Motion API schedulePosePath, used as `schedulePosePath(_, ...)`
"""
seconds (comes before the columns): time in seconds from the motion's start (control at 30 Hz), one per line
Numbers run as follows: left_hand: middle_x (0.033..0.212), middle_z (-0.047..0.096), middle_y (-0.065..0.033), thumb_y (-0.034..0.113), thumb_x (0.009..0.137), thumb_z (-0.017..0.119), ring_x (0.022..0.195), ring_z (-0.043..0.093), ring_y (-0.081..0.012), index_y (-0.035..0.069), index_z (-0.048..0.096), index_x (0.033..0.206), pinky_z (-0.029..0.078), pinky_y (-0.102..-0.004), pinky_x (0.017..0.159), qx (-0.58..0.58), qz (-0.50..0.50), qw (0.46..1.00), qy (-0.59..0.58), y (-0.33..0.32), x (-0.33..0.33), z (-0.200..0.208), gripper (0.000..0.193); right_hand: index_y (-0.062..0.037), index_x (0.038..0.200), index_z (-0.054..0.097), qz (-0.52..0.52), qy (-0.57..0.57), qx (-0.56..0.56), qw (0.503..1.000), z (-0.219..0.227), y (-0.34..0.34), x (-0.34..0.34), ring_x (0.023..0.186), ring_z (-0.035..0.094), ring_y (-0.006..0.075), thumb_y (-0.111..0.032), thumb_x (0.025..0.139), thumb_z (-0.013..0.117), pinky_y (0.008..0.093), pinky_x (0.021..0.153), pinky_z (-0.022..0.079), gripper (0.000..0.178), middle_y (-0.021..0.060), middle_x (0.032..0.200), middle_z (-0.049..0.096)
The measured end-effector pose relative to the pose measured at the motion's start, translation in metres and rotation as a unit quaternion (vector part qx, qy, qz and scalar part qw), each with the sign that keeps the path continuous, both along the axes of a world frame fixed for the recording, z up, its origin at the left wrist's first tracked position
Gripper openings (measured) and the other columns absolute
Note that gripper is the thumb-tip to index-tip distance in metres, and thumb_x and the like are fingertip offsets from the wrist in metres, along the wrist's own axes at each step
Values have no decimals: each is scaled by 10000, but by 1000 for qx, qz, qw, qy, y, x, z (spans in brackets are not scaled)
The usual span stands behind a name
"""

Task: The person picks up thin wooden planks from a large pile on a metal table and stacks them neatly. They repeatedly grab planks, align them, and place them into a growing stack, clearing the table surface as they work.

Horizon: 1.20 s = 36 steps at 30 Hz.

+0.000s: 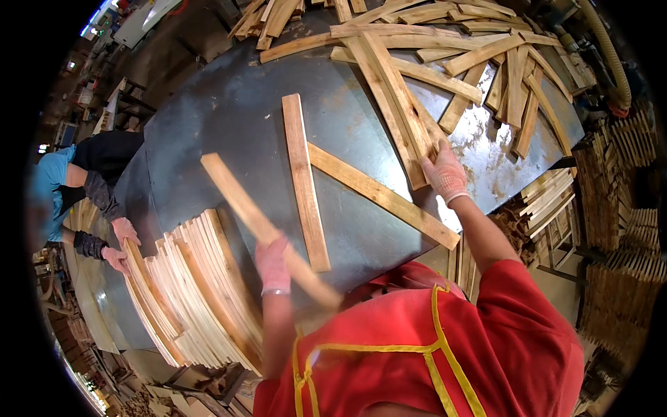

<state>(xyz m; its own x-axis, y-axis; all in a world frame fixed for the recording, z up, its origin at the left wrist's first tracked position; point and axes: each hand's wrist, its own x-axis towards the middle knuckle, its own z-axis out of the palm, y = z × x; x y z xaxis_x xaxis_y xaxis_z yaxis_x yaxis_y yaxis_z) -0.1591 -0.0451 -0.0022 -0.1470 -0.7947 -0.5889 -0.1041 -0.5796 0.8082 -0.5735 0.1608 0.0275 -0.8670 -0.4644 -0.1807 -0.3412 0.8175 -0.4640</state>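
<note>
One blurred slat (240, 194): clamped in the left hand (273, 266), near the slat's middle; a central grip should balance it.
Long slat (397, 90): ahead of the right hand (445, 174), thumb and fingers closed on its near end; lifting clear of neighbours should avoid snagging.
Right arm (490, 233): stretched forward.
Left forearm (279, 323): nearer the body.
Stacked slats (184, 278): left of the left hand.

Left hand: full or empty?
Full: the left hand grips a wooden plank, its pink glove wrapped across it. Blur hides whether the plank touches the table.

Red short-sleeved shirt (531, 333) — red apron (375, 316) (yellow-edged) — pink gloves (447, 178).
</note>
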Motion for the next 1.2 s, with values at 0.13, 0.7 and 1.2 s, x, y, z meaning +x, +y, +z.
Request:
schedulePosePath(0.13,1406,606,-161,147,862,766,1261,604,-358,7,539,1476,498,-459,1054,-232,-130,888,-376,28,115,-8,669,13,1442,527,-4,-91,28,995,11,-6,22,1142,707,432,-373,825,837,493,992,551,791,316,1240,704)
schedulePosePath(0.7,1577,479,-206,381,833,757,1456,453,-385,49,492,1537,365,-525,1195,-380,-387,728,-418,99,61,45,823,-15,1188,642,131,61,-388,910,181,-165,-104,968,655,317,-340,995,676,474,839,524,379,174,1104,677)
schedulePosePath(1.2,1292,645,-168,287,847,766,1046,699,-342,36,453,1532,593,-451,912,-147,-338,903,-219,49,-44,12,794,28,1385,502,-24,-184,-161,969,-20,-163,8,926,747,392,-183,785,814,462,876,587,708,205,1009,746)
